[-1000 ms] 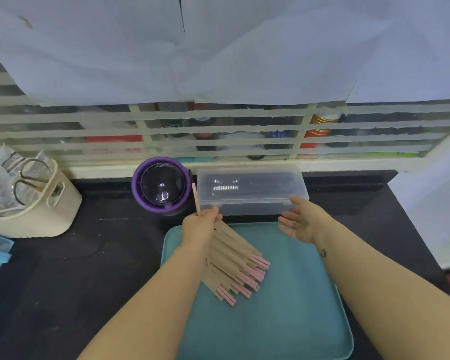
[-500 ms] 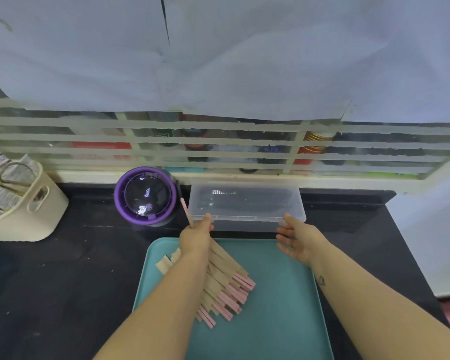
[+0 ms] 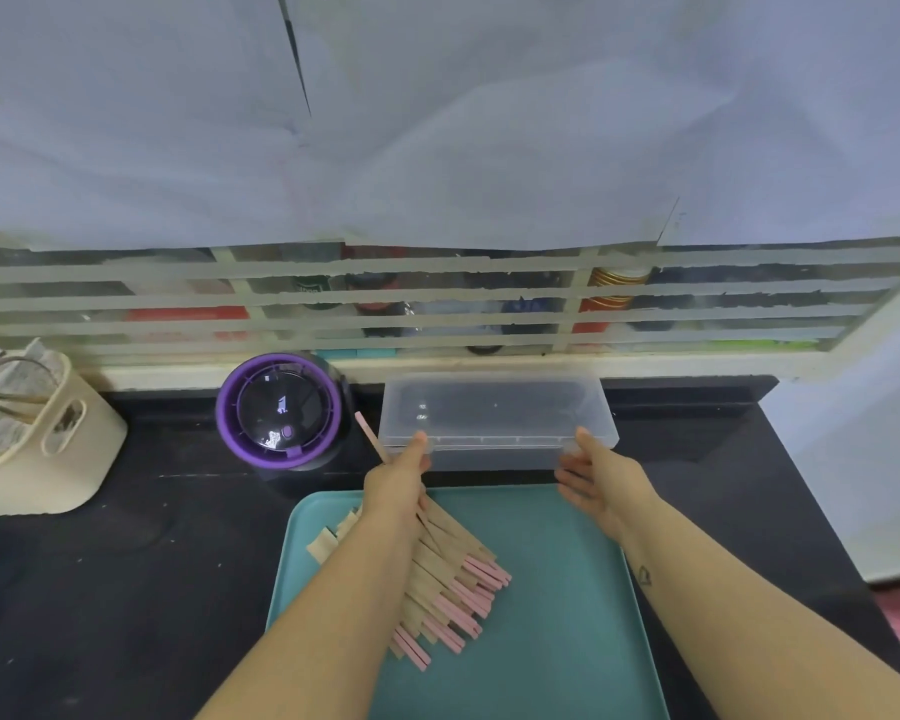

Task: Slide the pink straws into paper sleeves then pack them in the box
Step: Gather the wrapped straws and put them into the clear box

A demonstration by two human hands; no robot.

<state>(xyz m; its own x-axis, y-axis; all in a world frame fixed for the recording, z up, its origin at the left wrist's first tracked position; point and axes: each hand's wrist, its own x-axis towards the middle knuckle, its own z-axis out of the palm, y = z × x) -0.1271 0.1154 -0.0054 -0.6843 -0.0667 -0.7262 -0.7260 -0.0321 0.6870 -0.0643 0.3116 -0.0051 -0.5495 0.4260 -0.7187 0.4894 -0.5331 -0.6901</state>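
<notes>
A clear plastic box [image 3: 497, 415] with its lid shut lies on the black counter behind the teal tray [image 3: 567, 615]. My left hand [image 3: 396, 480] grips a sleeved pink straw [image 3: 371, 438] that sticks up past it, and its thumb touches the box's front left corner. My right hand [image 3: 596, 480] has its fingers spread, with the thumb at the box's front right corner. A fan of several pink straws in brown paper sleeves [image 3: 448, 579] lies on the tray under my left forearm.
A purple-rimmed round device [image 3: 279, 410] stands left of the box. A cream basket [image 3: 37, 433] with scissors sits at the far left. A window ledge and taped panes run behind the counter, and a white wall stands to the right.
Both hands have moved forward to the box's front corners. The view has pulled back a little, so the tray and straws sit lower in the frame.
</notes>
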